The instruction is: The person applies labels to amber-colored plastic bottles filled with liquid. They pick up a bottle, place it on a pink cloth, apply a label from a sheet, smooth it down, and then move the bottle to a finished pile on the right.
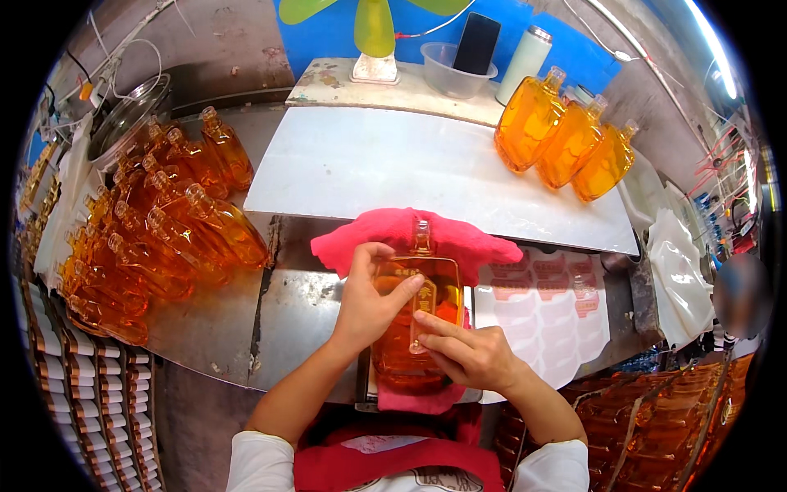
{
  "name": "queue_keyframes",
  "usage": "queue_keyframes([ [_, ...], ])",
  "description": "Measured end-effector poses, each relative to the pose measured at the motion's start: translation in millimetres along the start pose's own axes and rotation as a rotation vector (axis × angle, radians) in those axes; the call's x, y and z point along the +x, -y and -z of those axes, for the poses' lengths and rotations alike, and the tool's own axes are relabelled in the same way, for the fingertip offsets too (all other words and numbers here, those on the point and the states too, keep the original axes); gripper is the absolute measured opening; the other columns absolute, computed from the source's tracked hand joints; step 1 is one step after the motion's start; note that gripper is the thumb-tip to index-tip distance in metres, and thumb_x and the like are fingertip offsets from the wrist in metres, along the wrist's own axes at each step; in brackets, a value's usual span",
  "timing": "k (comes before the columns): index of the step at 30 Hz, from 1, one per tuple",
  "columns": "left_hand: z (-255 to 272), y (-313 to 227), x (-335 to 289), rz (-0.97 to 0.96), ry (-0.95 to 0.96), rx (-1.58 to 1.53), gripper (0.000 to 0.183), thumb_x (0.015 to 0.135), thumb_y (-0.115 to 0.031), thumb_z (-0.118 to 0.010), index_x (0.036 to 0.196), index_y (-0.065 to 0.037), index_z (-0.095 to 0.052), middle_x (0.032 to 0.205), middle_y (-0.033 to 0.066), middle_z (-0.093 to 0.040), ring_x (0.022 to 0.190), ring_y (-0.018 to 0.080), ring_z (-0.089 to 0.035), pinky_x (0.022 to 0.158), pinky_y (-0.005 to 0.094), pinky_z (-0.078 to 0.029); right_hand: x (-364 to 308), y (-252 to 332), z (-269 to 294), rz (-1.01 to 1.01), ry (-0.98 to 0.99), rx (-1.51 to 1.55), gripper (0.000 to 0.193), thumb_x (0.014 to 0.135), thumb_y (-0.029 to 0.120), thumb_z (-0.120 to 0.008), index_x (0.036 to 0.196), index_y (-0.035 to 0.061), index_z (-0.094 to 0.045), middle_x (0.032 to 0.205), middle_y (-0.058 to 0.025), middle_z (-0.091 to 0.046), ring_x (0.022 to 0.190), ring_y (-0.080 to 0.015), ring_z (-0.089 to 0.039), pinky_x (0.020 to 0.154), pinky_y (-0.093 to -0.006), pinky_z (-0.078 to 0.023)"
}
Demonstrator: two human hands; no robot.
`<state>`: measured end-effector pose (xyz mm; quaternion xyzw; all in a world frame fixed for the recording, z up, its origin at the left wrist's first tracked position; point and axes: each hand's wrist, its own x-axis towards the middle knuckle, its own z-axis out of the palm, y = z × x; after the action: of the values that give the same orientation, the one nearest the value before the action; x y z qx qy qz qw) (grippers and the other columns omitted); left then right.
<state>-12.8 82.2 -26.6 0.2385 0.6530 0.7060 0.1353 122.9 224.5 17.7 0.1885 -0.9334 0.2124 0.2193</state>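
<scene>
In front of me an amber glass bottle (398,365) lies with its clear neck pointing away, on a bright pink cloth (385,230). A narrow label (427,293) with gold marks runs down the bottle's face. My left hand (369,299) is closed round the bottle's left edge, thumb pressed on the label's upper part. My right hand (475,353) comes from the right; its index finger presses the label's middle and the other fingers are curled under. Right of the bottle lies a pale sheet of die-cut labels (545,320), several pinkish ones on its upper part.
Several amber bottles (176,246) crowd the left side. Three more bottles (566,139) lean together on the white board (352,164). Behind it are a green fan (375,33), a plastic bowl (447,78) with a phone (477,43), and a flask (525,66). Crates of bottles (648,418) stand lower right.
</scene>
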Motion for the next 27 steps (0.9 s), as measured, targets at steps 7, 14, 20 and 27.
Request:
queue_keyframes([
  [7, -1, -3, 0, 0.049, 0.007, -0.065, 0.042, 0.086, -0.003, -0.07, 0.117, -0.002, -0.042, 0.103, 0.0077, -0.055, 0.093, 0.0113, -0.06, 0.078, 0.0242, -0.051, -13, 2, 5, -0.004, 0.016, 0.315, 0.015, 0.077, 0.013, -0.076, 0.091, 0.0083, -0.071, 0.106, -0.0076, -0.071, 0.056, -0.0157, -0.065, 0.046, -0.0263, -0.05],
  [14, 4, -2, -2, 0.07, 0.02, -0.021, 0.053, 0.084, -0.018, -0.075, 0.122, -0.001, -0.043, 0.117, 0.013, -0.05, 0.109, 0.0193, -0.053, 0.09, 0.033, -0.047, -29, 5, 1, -0.447, -0.332, 0.472, 0.032, 0.076, 0.003, -0.076, 0.106, 0.0022, -0.066, 0.1, -0.0113, -0.065, 0.05, -0.0072, -0.05, 0.045, -0.0195, -0.038],
  [20, 20, -40, -27, -0.211, 0.259, 0.425, 0.067, 0.086, -0.014, -0.068, 0.146, -0.011, -0.039, 0.151, 0.025, -0.019, 0.136, 0.0365, -0.034, 0.109, 0.0394, -0.032, -16, 15, -9, -0.821, -0.301, 0.574, 0.076, 0.072, 0.012, -0.083, 0.137, 0.0044, -0.043, 0.12, -0.0118, -0.05, 0.051, -0.0024, -0.04, 0.047, -0.017, -0.035],
  [27, 15, -41, -36, -0.208, 0.352, 0.524, 0.062, 0.084, -0.014, -0.068, 0.143, -0.011, -0.047, 0.157, 0.0292, -0.002, 0.145, 0.042, -0.017, 0.114, 0.0434, -0.024, -18, 10, -22, -0.882, -0.324, 0.683, 0.08, 0.073, 0.015, -0.083, 0.139, 0.0041, -0.04, 0.119, -0.0111, -0.05, 0.052, -0.001, -0.039, 0.047, -0.0159, -0.035],
])
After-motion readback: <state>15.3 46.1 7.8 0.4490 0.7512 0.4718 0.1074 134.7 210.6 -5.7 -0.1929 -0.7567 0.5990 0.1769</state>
